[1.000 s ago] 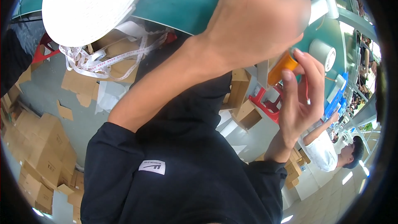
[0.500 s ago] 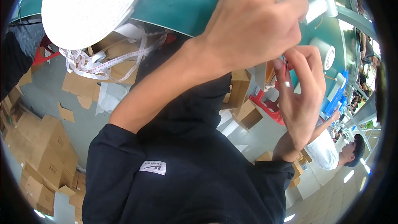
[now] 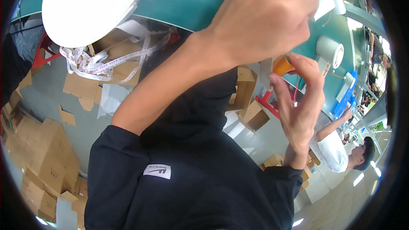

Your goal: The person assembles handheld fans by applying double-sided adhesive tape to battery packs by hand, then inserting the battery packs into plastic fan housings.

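My left hand (image 3: 266, 19) reaches across over the green table with its fingers curled closed. What they hold is hidden by the back of the hand; a bit of white shows by the fingertips. Just below it, my right hand (image 3: 302, 96) pinches a small orange cylinder (image 3: 281, 65), which looks like a battery cell, between thumb and forefinger. A thin red wire (image 3: 297, 86) with a small white plug (image 3: 295, 103) hangs beside the right palm. The cylinder's upper end is close under the left hand; whether they touch I cannot tell.
A large white tape roll (image 3: 91, 10) overhangs the green table (image 3: 183, 0) at left. Tangled printed ribbon (image 3: 106, 66) lies below. White cylindrical housings (image 3: 328, 51) and a blue tray (image 3: 347, 93) are at right, near a co-worker (image 3: 332, 153). Cardboard boxes (image 3: 47, 157) cover the floor.
My right hand has drawn slightly down and its fingers have spread, bringing the orange cylinder into view between them. The white plug has dropped lower. My left hand has hardly moved.
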Available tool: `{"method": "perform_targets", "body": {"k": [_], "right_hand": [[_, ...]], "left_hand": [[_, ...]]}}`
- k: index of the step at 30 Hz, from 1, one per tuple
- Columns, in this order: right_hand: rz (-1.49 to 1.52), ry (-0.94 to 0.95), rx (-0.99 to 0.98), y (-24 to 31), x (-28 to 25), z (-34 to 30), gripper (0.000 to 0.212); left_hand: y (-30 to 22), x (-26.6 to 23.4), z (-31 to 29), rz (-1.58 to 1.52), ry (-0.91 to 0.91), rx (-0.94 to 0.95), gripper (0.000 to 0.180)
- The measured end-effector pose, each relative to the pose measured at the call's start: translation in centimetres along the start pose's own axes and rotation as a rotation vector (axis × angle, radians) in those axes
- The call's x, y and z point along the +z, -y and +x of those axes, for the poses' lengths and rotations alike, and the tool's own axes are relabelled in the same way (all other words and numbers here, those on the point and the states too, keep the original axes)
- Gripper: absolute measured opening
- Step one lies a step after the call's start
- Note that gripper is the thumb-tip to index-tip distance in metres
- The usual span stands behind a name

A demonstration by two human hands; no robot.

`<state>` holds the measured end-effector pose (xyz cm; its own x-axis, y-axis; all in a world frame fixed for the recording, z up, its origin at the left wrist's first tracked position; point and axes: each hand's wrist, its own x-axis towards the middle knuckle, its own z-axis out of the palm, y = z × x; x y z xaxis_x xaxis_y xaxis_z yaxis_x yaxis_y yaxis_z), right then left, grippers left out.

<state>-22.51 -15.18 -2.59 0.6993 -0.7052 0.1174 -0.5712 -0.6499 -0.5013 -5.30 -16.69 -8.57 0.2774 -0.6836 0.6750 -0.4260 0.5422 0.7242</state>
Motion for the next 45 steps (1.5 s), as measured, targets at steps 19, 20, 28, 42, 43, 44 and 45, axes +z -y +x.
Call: {"method": "perform_targets", "body": {"k": [19, 20, 28, 42, 43, 44, 45], "right_hand": [[0.088, -0.494, -0.053, 0.3, 0.0, -2.9, 0.040], [0.093, -0.389, 0.009, 0.1, 0.1, -2.8, 0.041], [0.060, -0.243, -0.039, -0.6, 0.9, -1.7, 0.045], [-0.033, -0.159, -0.034, -0.3, 1.2, -0.4, 0.040], [-0.028, -0.162, -0.014, -0.2, 1.3, -0.4, 0.040], [-0.029, -0.164, -0.014, -0.1, 1.3, -0.4, 0.040], [-0.045, -0.137, 0.017, 0.0, 1.1, -0.3, 0.038]], "left_hand": [[-0.3, -0.6, -0.1, 0.076, 0.031, 0.036, 0.024], [-0.3, -0.6, 0.1, 0.075, 0.030, 0.040, 0.024], [0.0, -0.2, -0.3, 0.027, 0.029, 0.038, 0.022], [-0.2, -0.4, -0.2, -0.026, 0.055, -0.007, 0.019], [-0.2, -0.4, -0.2, -0.035, 0.060, -0.014, 0.019], [-0.2, -0.4, -0.2, -0.035, 0.061, -0.013, 0.019], [-0.2, -0.4, -0.2, -0.018, 0.054, -0.003, 0.019]]}}
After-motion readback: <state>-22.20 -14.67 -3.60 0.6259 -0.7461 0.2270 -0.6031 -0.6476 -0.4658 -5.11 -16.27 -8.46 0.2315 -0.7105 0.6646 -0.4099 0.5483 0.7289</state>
